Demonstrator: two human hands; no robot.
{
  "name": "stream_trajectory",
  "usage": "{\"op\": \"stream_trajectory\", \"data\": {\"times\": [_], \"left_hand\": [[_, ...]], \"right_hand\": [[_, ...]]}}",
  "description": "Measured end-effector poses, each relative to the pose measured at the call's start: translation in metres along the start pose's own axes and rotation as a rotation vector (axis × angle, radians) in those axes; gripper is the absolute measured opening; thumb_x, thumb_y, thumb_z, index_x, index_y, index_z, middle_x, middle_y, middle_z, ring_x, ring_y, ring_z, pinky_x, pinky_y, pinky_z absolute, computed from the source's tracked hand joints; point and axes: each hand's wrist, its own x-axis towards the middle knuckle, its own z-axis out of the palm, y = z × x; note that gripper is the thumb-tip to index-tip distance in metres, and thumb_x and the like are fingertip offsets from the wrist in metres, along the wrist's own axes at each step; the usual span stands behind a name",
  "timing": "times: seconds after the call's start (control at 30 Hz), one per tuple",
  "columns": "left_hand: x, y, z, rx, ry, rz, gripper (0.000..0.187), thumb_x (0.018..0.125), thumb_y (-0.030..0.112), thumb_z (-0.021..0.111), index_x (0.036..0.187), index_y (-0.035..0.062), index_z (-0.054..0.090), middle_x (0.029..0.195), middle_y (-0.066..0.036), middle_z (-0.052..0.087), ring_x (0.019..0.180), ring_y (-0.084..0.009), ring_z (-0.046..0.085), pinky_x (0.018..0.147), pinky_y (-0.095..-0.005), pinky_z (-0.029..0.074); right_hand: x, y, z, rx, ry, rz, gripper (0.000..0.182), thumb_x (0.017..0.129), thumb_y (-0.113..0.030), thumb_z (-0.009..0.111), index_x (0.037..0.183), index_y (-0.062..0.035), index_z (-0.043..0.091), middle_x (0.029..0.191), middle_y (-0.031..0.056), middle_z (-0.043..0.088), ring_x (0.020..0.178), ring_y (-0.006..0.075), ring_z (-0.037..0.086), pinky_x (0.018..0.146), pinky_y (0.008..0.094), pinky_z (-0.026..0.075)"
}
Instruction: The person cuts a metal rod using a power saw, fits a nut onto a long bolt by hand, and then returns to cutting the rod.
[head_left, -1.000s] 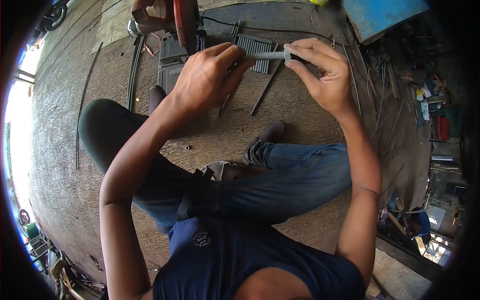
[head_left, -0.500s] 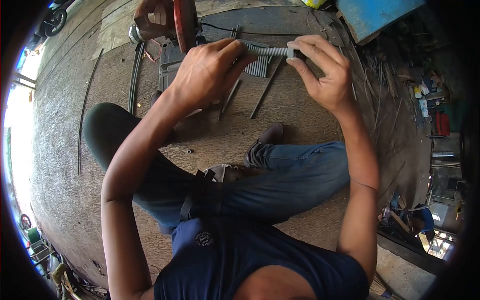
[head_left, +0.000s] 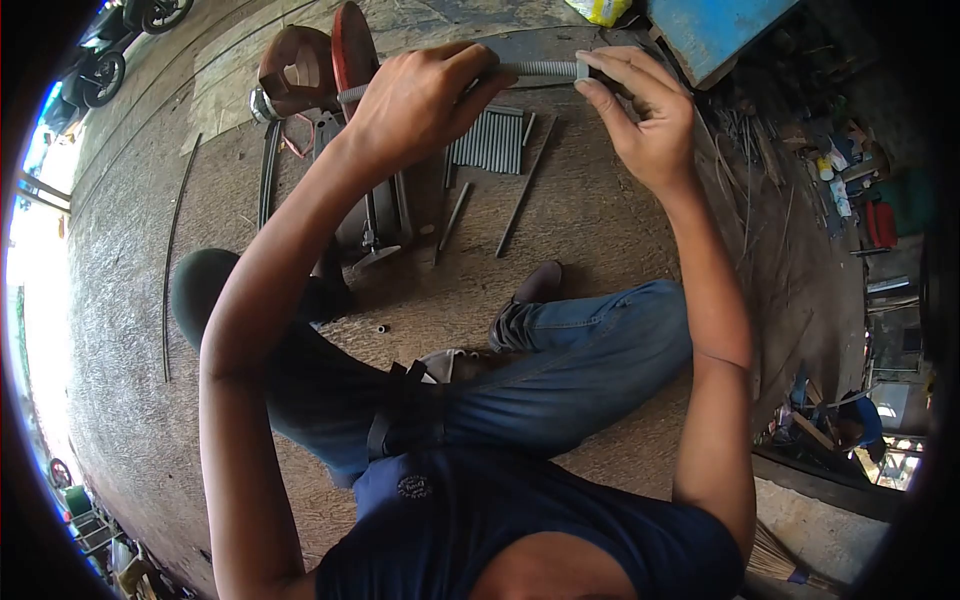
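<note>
Two hands on threaded rod (head_left: pixel 535 69): left hand (head_left: pixel 420 100) clenched round it, right hand (head_left: pixel 640 110) pinching nut (head_left: pixel 582 69); keep rod level, spin nut squarely.

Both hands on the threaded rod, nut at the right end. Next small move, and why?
Probably turn the nut further along the threaded rod with the right hand while the left hand grips the rod steady. The rod is held level between both hands, the nut sits near its right end under the right fingertips, and bare thread shows between the hands.
</note>
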Motion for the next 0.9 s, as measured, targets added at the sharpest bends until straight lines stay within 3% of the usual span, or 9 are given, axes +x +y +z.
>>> {"op": "stream_trajectory", "data": {"times": [0.23, 0.33, 0.53, 0.6, 0.73, 0.83, 0.9], "left_hand": [[-0.003, -0.003, 0.010, -0.028, 0.016, -0.015, 0.016, 0.094, 0.017, 0.065, 0.098, 0.0016, 0.065, 0.084, -0.013, 0.065, 0.073, -0.0341, 0.067, 0.061, -0.0433, 0.051], [-0.006, -0.001, 0.012, -0.011, -0.035, -0.085, 0.017, 0.095, 0.018, 0.064, 0.096, 0.0015, 0.064, 0.085, -0.013, 0.066, 0.074, -0.0348, 0.066, 0.063, -0.0441, 0.051], [-0.012, -0.001, 0.020, 0.111, -0.021, -0.037, 0.019, 0.096, 0.022, 0.062, 0.095, 0.0036, 0.064, 0.085, -0.011, 0.067, 0.077, -0.0293, 0.066, 0.077, -0.0404, 0.047], [-0.015, 0.000, 0.021, 0.137, -0.025, -0.047, 0.018, 0.097, 0.023, 0.062, 0.096, 0.0048, 0.065, 0.085, -0.009, 0.067, 0.076, -0.0267, 0.066, 0.081, -0.0381, 0.044], [-0.016, 0.004, 0.025, 0.129, -0.017, -0.086, 0.019, 0.097, 0.023, 0.062, 0.097, 0.0051, 0.066, 0.085, -0.009, 0.067, 0.075, -0.0264, 0.065, 0.082, -0.0387, 0.042], [-0.016, 0.006, 0.025, 0.144, -0.005, -0.089, 0.018, 0.097, 0.023, 0.062, 0.098, 0.0055, 0.066, 0.085, -0.008, 0.067, 0.074, -0.0259, 0.064, 0.083, -0.0386, 0.039], [-0.015, 0.007, 0.025, 0.148, 0.007, -0.067, 0.018, 0.098, 0.024, 0.062, 0.097, 0.0056, 0.065, 0.084, -0.008, 0.066, 0.072, -0.0261, 0.062, 0.082, -0.0392, 0.036]], "right_hand": [[-0.003, 0.006, 0.007, 0.015, -0.013, 0.024, 0.022, 0.086, -0.008, 0.075, 0.107, 0.0002, 0.074, 0.096, 0.0127, 0.072, 0.090, 0.0226, 0.071, 0.079, 0.0307, 0.055], [-0.009, 0.006, 0.012, 0.084, -0.023, 0.126, 0.020, 0.087, -0.008, 0.074, 0.105, 0.0017, 0.074, 0.095, 0.0129, 0.073, 0.089, 0.0223, 0.071, 0.077, 0.0308, 0.055], [-0.017, 0.002, 0.019, 0.115, -0.063, 0.309, 0.019, 0.092, -0.012, 0.072, 0.103, 0.0036, 0.073, 0.086, 0.0079, 0.071, 0.069, 0.0107, 0.065, 0.058, 0.0236, 0.050], [-0.019, 0.002, 0.023, 0.256, -0.058, 0.416, 0.021, 0.094, -0.015, 0.070, 0.103, 0.0037, 0.072, 0.076, 0.0048, 0.068, 0.061, 0.0056, 0.059, 0.052, 0.0207, 0.044], [-0.018, -0.003, 0.022, 0.349, -0.054, 0.518, 0.022, 0.096, -0.018, 0.068, 0.102, 0.0027, 0.073, 0.067, 0.0020, 0.063, 0.058, 0.0055, 0.057, 0.051, 0.0207, 0.044], [-0.015, -0.007, 0.019, 0.307, -0.090, 0.601, 0.027, 0.099, -0.024, 0.065, 0.092, 0.0012, 0.072, 0.063, 0.0005, 0.061, 0.056, 0.0044, 0.055, 0.050, 0.0214, 0.042], [-0.016, -0.004, 0.016, 0.224, -0.184, 0.638, 0.038, 0.101, -0.031, 0.061, 0.078, -0.0012, 0.066, 0.059, -0.0014, 0.056, 0.053, 0.0041, 0.051, 0.049, 0.0225, 0.039]]}}
